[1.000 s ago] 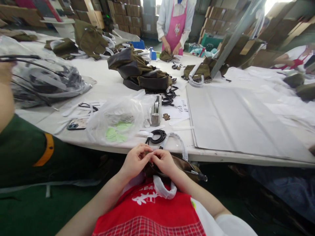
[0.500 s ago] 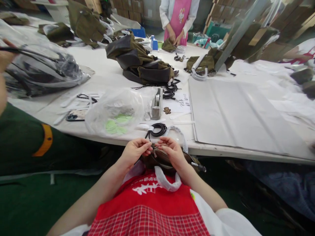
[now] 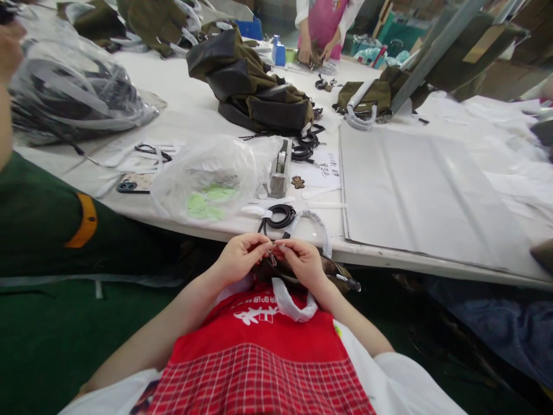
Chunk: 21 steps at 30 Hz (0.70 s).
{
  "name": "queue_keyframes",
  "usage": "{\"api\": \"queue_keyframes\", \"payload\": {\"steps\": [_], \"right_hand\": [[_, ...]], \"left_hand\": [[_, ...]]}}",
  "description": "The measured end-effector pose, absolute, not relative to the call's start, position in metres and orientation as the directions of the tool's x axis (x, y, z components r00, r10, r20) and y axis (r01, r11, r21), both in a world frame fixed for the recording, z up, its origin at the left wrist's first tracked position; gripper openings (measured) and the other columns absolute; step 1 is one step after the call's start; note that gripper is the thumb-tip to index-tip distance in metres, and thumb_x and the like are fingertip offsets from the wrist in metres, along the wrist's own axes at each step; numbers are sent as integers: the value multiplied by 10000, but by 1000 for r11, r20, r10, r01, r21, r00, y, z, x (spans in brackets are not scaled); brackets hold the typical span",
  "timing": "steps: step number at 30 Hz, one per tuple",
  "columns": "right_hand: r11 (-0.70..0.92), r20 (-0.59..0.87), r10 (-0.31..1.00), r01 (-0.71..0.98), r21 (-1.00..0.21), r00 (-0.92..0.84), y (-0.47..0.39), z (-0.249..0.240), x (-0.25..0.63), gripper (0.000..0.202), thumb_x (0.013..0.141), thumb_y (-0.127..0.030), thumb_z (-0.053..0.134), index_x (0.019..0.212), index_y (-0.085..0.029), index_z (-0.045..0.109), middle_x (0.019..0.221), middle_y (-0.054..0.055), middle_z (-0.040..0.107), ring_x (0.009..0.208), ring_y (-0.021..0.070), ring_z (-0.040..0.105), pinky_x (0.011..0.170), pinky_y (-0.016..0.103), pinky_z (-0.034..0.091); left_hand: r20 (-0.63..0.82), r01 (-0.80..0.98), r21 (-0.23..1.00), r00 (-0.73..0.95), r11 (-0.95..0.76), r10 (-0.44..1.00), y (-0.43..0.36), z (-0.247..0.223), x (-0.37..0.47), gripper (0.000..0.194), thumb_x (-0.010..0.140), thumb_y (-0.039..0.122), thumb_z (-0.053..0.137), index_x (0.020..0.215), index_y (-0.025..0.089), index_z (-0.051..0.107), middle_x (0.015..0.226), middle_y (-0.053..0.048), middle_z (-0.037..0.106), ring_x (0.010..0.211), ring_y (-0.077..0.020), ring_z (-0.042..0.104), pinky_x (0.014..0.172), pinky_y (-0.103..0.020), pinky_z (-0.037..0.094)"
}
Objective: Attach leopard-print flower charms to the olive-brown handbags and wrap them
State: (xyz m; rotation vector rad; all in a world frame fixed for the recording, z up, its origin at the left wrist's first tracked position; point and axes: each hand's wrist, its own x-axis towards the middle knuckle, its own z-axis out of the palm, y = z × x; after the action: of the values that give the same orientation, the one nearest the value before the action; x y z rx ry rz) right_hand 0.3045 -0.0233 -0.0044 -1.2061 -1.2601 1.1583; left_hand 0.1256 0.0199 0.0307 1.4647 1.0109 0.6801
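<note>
I am sitting at the white table (image 3: 194, 121), which is filling the upper half of the frame, with a brown bag (image 3: 332, 270) lying in my lap at lower centre. It is looking soft and floppy, so I am judging it best held by its hardware. My left hand (image 3: 239, 258) and right hand (image 3: 302, 262) are both pinching a small metal zipper pull (image 3: 272, 257) between their fingertips, just above the bag; it is looking light, stiff and slippery.
</note>
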Motion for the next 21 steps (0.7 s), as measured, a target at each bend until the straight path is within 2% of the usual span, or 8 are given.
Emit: {"api": "queue_keyframes", "payload": {"steps": [5, 10, 21], "right_hand": [[11, 10, 1000, 17, -1000, -8, -27, 0, 304, 168, 847, -360, 646, 900, -207, 687, 765, 20, 738, 673, 171, 705, 618, 267, 589], [-9, -9, 997, -6, -1000, -71, -29, 1, 305, 153, 857, -360, 643, 868, -208, 656, 711, 1, 721, 635, 155, 700, 596, 245, 578], [73, 57, 992, 142, -987, -116, -28, 2, 307, 143, 853, -338, 647, 854, -203, 695, 709, 12, 727, 626, 155, 688, 593, 235, 546]], "left_hand": [[-20, 308, 938, 506, -159, 862, 16, 42, 126, 198, 868, 292, 553, 775, 154, 660, 702, -3, 646, 619, -108, 559, 581, -200, 451], [46, 374, 882, 536, -286, 843, 16, 50, 127, 202, 872, 261, 529, 769, 162, 671, 716, -8, 660, 664, -127, 581, 639, -218, 466], [64, 390, 855, 574, -341, 816, 17, 52, 125, 206, 876, 251, 521, 745, 167, 656, 699, 2, 659, 648, -121, 580, 646, -218, 458]]}}
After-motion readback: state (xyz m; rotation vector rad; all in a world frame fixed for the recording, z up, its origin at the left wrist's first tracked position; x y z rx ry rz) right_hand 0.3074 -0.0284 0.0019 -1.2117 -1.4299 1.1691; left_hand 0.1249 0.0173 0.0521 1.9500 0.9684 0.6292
